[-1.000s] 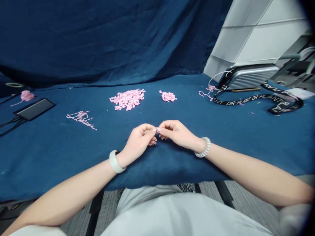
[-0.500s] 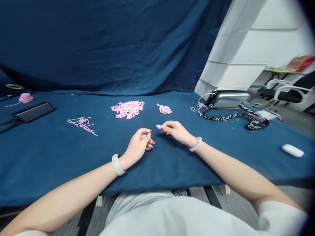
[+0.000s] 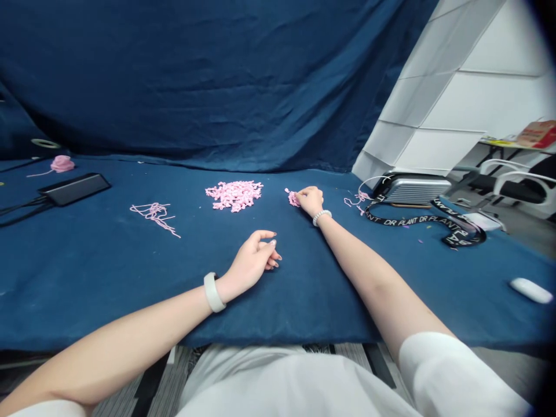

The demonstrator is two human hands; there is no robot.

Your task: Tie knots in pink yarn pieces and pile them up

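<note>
Head view puts your right hand [image 3: 310,200] at the small pink pile [image 3: 292,198], seemingly a setting-down or picking-up step; whether it grips anything, I cannot tell. Your left hand [image 3: 251,263] looks empty, loosely parted; the next move likely calls for a light touch.

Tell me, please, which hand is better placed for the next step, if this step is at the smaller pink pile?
The right hand, I would judge: its fingertips are at the smaller pink pile, while the left hand is apart from it, lower in the view.
</note>
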